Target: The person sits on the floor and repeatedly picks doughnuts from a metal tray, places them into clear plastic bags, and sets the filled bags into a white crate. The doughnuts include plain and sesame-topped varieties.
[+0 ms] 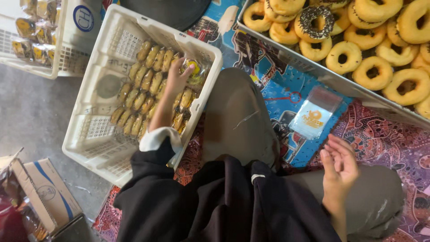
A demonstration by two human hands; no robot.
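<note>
While the left hand (179,76) clamps a bagged doughnut (195,74) over the white crate (96,134), the right hand (340,163) hangs open, empty.

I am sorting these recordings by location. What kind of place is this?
Probably a small bakery's packing spot on the floor: a tray full of doughnuts, a white crate of bagged ones under the left hand, and empty bags.

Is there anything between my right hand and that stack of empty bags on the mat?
Nothing visible does. The right hand hovers open over the patterned mat, and the clear bags lie just ahead of it, up and to its left in the picture, with only bare mat between. The tray of donuts sits beyond them, not in the path.
</note>
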